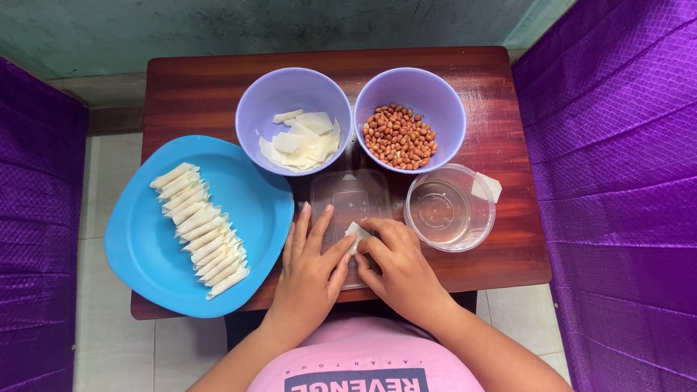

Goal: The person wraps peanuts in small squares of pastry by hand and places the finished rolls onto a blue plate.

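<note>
A small white pastry wrapper sits pinched between the fingertips of both hands, over a clear plastic lid near the tabletop's front edge. It looks thin, light, limp and easily torn, so best held gently by its edges. The left hand lies mostly flat with thumb and forefinger closed on it; the right hand is curled around it. A clear tub of water stands just right, bowls of peanuts and cut wrappers behind, rolled pieces on the blue plate left
</note>
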